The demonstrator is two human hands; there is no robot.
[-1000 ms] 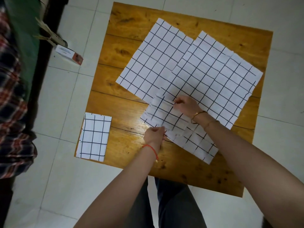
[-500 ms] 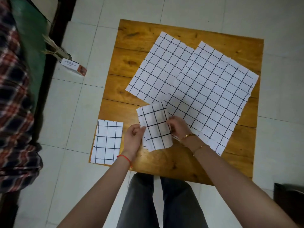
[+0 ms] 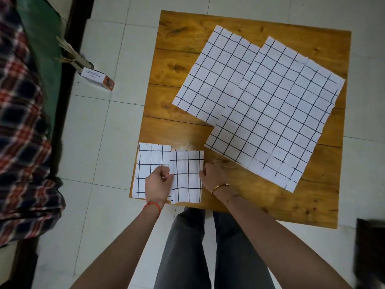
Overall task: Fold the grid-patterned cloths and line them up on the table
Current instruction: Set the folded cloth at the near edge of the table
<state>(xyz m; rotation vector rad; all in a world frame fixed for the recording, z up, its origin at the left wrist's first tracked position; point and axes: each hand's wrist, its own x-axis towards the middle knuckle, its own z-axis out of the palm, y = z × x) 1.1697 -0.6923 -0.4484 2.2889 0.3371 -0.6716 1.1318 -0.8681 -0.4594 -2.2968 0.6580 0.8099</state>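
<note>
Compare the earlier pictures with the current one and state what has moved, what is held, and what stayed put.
The folded cloth travelled left from in front of the big sheets and now sits beside the first folded cloth, overlapping its right edge. The left hand and right hand kept pinching its sides throughout. The two unfolded cloths stayed spread and overlapping on the table.

A room in a home, it seems: pale floor tiles point(image 3: 100, 126), a small wooden tabletop point(image 3: 179, 65), and, far left of the grip, a bed with a plaid blanket point(image 3: 18, 126) and green sheet point(image 3: 39, 34).
</note>
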